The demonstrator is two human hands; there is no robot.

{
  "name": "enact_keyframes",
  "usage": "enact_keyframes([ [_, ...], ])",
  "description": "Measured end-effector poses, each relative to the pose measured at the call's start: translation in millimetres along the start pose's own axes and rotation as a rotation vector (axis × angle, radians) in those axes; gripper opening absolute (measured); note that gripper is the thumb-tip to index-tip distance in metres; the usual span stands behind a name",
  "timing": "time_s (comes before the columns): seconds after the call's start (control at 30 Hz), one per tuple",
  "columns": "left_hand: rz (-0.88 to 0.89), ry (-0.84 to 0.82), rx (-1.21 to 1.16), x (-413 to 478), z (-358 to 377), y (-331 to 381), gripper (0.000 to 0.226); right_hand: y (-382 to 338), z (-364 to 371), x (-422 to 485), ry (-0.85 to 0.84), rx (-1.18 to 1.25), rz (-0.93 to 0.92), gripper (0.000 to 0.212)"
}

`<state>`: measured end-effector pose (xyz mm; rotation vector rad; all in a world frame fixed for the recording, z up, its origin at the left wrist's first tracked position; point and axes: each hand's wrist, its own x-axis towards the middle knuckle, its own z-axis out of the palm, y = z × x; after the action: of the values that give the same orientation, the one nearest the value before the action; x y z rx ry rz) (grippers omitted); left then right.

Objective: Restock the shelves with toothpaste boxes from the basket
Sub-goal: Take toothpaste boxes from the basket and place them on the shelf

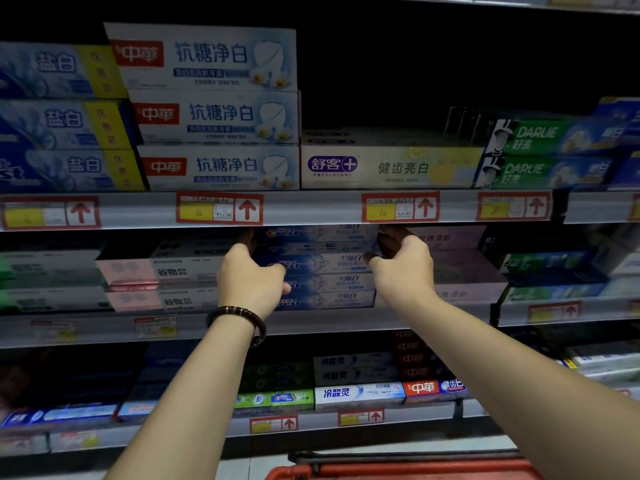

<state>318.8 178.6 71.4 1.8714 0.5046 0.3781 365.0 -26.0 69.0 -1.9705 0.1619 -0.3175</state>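
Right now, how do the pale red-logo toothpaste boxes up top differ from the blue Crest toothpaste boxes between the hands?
The pale red-logo toothpaste boxes stand three high, untouched; the blue Crest toothpaste boxes stand at least four high, with the left hand and right hand gripping their ends. The pale ones sit one shelf above the Crest ones. Both lie flat, long faces outward.

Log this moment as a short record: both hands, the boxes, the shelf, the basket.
left hand: grips the left end of the Crest boxes
right hand: grips the right end of the same boxes
Crest boxes: blue, stacked flat on the middle shelf
basket: red rim at the bottom edge, contents out of view
bracelet: dark beads, left wrist
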Motion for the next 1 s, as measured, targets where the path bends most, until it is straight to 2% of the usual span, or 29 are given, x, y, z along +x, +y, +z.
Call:
enact_keyframes([
  [0.27,0.031,0.029,-0.006,3.3,2.6,-3.5,0.023,4.8,0.7,0.7,0.004,0.024,-0.010,0.026],
  [0.47,0.056,0.069,0.063,3.0,2.1,-2.0,0.027,4.1,-0.3,-1.0,0.010,-0.026,-0.005,0.021],
  [0.6,0.053,0.038,0.065,2.7,4.2,-2.3,0.031,1.5,-1.7,-3.7,-0.035,-0.105,-0.008,0.014],
  [1.0,0.052,0.055,0.065,7.1,4.3,-5.1,0.032,-3.7,-3.6,-8.8,-0.084,-0.159,-0.004,0.020],
])
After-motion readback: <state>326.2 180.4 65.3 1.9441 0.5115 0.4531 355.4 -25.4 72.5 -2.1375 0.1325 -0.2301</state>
